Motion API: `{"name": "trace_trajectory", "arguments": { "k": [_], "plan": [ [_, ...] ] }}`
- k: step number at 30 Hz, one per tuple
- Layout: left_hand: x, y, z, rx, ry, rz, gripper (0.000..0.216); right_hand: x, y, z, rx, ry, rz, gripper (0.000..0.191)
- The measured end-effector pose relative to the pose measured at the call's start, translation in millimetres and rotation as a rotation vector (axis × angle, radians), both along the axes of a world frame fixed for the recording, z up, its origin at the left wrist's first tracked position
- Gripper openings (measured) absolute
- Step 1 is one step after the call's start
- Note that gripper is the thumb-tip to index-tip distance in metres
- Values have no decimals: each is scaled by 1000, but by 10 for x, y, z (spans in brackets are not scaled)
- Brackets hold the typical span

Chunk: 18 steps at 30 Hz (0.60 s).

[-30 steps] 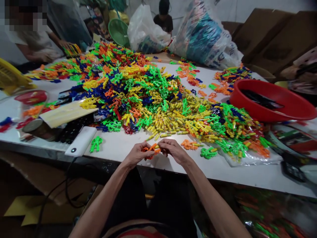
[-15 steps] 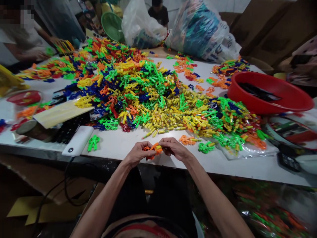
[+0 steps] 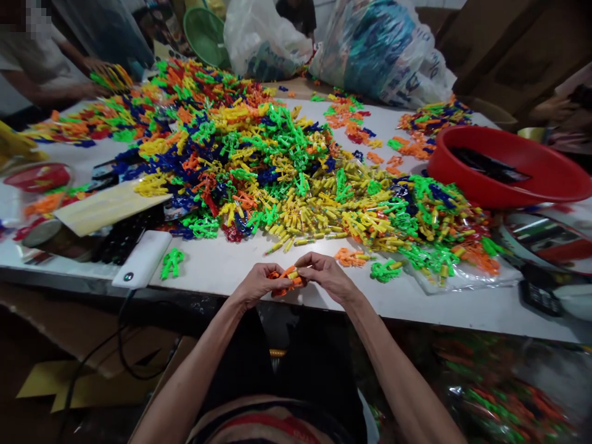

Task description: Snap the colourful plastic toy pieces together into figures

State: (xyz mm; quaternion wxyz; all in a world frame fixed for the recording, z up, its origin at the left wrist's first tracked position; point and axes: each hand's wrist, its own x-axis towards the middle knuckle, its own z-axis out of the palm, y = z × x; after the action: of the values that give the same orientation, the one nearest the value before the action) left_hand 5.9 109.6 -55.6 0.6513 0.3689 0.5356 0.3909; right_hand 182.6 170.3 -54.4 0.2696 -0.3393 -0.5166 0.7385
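The left hand [image 3: 259, 285] grips an orange toy [image 3: 280, 291], the right hand [image 3: 327, 275] pinches a yellow piece [image 3: 293, 274], and the bag [image 3: 370, 52] bears blurred lettering [image 3: 428, 63].

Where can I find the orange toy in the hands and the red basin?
Orange toy [image 3: 296, 283], head view: its exposed part.
Red basin [image 3: 552, 165], head view: its inner wall, right side.

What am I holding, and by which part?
Your left hand grips an orange piece by its left side; your right hand pinches the right end of a yellow piece.
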Motion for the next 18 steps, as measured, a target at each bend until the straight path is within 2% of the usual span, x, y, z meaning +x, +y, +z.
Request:
{"name": "trace_trajectory", "arguments": {
  "k": [3, 7, 9, 11, 12, 14, 16, 18],
  "plan": [
    [68, 60, 3, 4, 98, -32, 35, -21, -25, 41, 162, -93, -44, 28],
    [47, 92, 63, 78, 263, -60, 38, 128, 78, 46, 251, -169, -73, 30],
    [-177, 21, 123, 175, 497, 16, 42, 370, 241, 31, 295, -244, -198, 27],
    [-556, -102, 176, 236, 952, 205, 43, 695, 445, 29, 399, -354, -413, 27],
    [-772, -171, 192, 220, 1230, 284, 41, 852, 543, 36, 490, -439, -533, 28],
    [-1163, -300, 206, 53, 1681, 311, 40, 1065, 696, 55, 716, -665, -721, 28],
    [-1408, -382, 203, -106, 1840, 213, 42, 1066, 774, 55, 895, -877, -742, 28],
    [-1478, -390, 189, -172, 1847, 151, 43, 868, 788, 18, 958, -1017, -564, 26]
  ]
}}
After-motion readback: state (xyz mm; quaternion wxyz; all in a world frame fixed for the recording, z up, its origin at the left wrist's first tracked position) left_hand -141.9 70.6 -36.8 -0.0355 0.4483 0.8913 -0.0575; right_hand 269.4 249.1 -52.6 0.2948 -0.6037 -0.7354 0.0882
